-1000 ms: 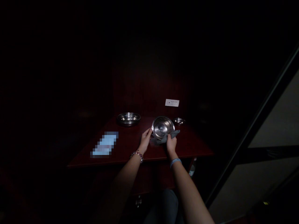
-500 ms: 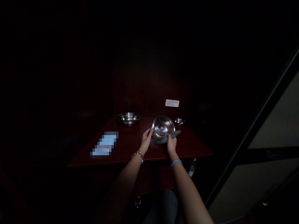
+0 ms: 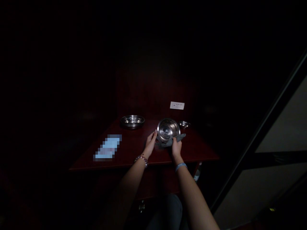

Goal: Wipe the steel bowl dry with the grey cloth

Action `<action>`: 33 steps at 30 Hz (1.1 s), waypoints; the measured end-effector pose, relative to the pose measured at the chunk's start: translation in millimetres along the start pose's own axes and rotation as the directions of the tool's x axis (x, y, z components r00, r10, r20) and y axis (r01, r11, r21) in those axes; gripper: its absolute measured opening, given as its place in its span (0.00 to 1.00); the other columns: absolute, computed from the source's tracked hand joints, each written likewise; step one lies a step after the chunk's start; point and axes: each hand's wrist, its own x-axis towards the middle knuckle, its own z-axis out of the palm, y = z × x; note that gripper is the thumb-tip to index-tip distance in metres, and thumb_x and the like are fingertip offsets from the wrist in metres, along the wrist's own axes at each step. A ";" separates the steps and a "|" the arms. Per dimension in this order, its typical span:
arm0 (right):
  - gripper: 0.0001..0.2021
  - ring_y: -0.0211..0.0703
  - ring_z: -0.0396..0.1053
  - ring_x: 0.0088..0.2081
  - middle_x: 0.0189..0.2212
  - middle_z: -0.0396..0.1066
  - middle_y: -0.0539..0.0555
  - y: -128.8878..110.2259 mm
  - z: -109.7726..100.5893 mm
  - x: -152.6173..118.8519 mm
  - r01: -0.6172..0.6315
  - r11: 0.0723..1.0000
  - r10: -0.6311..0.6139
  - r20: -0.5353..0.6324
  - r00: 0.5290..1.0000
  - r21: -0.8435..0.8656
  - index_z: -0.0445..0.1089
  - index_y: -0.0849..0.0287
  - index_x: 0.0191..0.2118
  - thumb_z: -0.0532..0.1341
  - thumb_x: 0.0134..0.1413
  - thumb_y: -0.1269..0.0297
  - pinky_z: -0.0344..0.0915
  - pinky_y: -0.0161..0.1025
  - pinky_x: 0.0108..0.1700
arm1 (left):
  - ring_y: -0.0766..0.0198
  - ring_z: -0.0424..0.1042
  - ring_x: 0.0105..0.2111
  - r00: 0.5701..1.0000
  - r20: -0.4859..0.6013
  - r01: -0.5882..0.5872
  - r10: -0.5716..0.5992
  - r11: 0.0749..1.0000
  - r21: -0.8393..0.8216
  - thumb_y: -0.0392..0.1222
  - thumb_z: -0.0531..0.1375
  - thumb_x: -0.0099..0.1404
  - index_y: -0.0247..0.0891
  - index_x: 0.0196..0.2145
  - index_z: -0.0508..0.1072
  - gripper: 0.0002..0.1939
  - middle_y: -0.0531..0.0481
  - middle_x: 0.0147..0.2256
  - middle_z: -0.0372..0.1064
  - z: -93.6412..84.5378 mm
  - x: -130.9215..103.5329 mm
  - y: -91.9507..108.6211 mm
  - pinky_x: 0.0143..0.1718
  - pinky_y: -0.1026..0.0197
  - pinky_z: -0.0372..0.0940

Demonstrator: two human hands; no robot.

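A shiny steel bowl (image 3: 168,128) is held tilted above the desk, its inside turned toward me. My left hand (image 3: 150,142) grips its left side, thumb near the rim and the other fingers mostly hidden. At the lower right rim my right hand (image 3: 177,147) is closed on a grey cloth (image 3: 168,142), pressing it against the bowl with the thumb on top. Part of the cloth sticks out to the right of that hand. Behind the bowl to the right rests a small steel bowl (image 3: 184,125).
Stacked steel bowls (image 3: 132,122) stand at the back left of the dark red desk (image 3: 129,153). A blurred-out, pale blue flat thing (image 3: 109,147) lies on the left. A white socket panel (image 3: 177,105) is on the back wall. Below the desk at right is a bottle (image 3: 197,174).
The bowl and cloth have shifted very slightly to the right in view. Both hands keep their hold, almost in the same place.
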 end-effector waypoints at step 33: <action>0.14 0.50 0.77 0.38 0.35 0.80 0.60 -5.4 0.5 -0.8 0.002 1.000 -0.002 0.026 1.000 -0.006 0.75 0.63 0.36 0.60 0.48 0.58 0.70 0.38 0.40 | 0.60 0.72 0.37 1.000 -0.021 0.019 -0.019 1.000 -0.016 0.68 0.62 0.58 0.37 0.41 0.80 0.31 0.44 0.39 0.78 0.6 -1.5 2.5 0.33 0.64 0.63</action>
